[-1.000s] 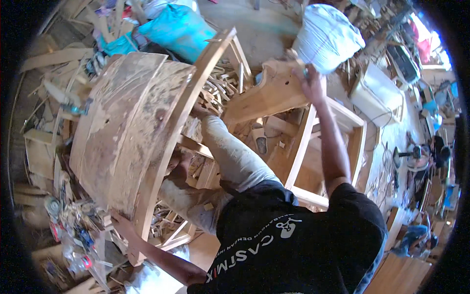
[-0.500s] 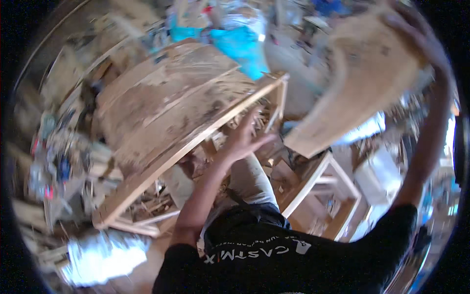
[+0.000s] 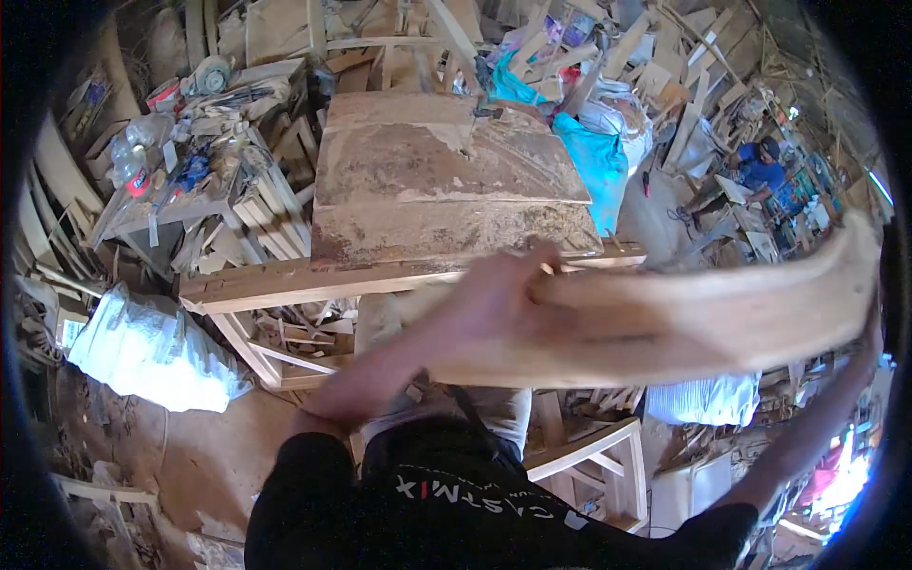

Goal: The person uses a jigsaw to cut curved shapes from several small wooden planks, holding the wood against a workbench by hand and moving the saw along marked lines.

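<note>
A long curved wooden board (image 3: 665, 318) lies across the front of me, its right part raised and smeared by motion. My left hand (image 3: 513, 290) is closed over its left part, thumb and fingers at the upper edge. My right hand (image 3: 872, 318) is at the board's far right end; its fingers are mostly hidden and blurred, but the arm bears that end up. Just beyond the board stands a wooden frame table (image 3: 256, 288), with worn, dusty panels (image 3: 408, 161) on top. The board's left end overlaps the table's front rail.
A smaller wooden frame (image 3: 598, 446) stands beside my legs. White sacks (image 3: 157, 351) lie at the left, below a cluttered side table (image 3: 171, 204). Turquoise sacks (image 3: 594, 166) and wood scraps lie behind. Another person (image 3: 760, 166) in blue sits far right.
The curved board has swung down from a steep slant at the upper right to nearly level. My left hand has gone from open and free to gripping it. My view has turned.
</note>
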`<action>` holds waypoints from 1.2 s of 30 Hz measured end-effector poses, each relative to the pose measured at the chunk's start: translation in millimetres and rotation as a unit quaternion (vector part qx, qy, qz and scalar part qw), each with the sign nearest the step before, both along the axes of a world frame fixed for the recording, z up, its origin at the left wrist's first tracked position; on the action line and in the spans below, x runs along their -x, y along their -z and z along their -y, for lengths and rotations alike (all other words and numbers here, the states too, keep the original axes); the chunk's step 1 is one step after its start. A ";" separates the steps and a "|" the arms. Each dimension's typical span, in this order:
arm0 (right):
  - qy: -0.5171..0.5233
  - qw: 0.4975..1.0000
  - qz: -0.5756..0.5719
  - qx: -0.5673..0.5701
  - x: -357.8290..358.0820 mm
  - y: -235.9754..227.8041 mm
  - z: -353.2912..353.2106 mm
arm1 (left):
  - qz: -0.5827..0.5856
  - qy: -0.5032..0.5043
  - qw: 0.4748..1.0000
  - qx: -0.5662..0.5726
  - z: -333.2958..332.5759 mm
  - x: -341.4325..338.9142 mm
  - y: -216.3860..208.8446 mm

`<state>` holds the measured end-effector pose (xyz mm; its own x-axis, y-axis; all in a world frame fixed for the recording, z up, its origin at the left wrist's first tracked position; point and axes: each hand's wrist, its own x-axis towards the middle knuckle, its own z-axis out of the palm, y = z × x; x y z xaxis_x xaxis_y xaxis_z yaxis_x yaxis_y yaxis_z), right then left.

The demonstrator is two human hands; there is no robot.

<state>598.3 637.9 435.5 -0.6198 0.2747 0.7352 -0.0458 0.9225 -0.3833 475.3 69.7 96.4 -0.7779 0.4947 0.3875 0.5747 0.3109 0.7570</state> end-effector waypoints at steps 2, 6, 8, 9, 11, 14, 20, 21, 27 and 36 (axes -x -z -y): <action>-0.041 0.995 0.037 0.082 27.6 73.7 -21.5 | -0.067 -0.097 0.992 0.046 31.1 20.4 -14.1; -0.134 0.948 0.093 0.272 153.1 251.7 30.9 | -0.121 -0.255 0.939 0.197 121.9 93.6 -11.6; -0.183 0.897 0.102 0.389 222.1 331.6 102.5 | -0.131 -0.293 0.907 0.272 190.4 132.1 -6.5; -0.247 0.877 0.077 0.405 254.9 361.3 89.5 | -0.136 -0.295 0.903 0.281 204.9 152.5 -5.6; -0.239 0.856 0.061 0.454 283.3 395.7 144.1 | -0.140 -0.278 0.911 0.271 221.9 170.2 -3.7; -0.238 0.861 0.071 0.443 321.8 415.5 189.6 | -0.120 -0.313 0.893 0.300 252.2 190.2 3.8; -0.225 0.973 -0.029 0.053 323.4 443.5 260.6 | -0.108 -0.337 0.858 0.372 284.2 204.4 18.6; -0.230 0.973 -0.002 -0.002 314.1 445.2 274.1 | -0.108 -0.330 0.853 0.389 291.6 207.7 31.4; -0.257 0.951 0.094 -0.146 297.9 459.0 304.2 | -0.204 -0.350 0.885 0.229 215.7 215.9 80.1; -0.296 0.941 0.085 -0.140 325.3 433.5 345.3 | -0.119 -0.452 0.829 0.309 170.0 280.8 106.1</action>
<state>273.0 292.6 2.0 -0.7190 -0.3453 0.6032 -0.5428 0.8210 -0.1770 194.5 -100.3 -9.7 -0.8770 -0.0866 0.4727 0.0065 0.9814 0.1920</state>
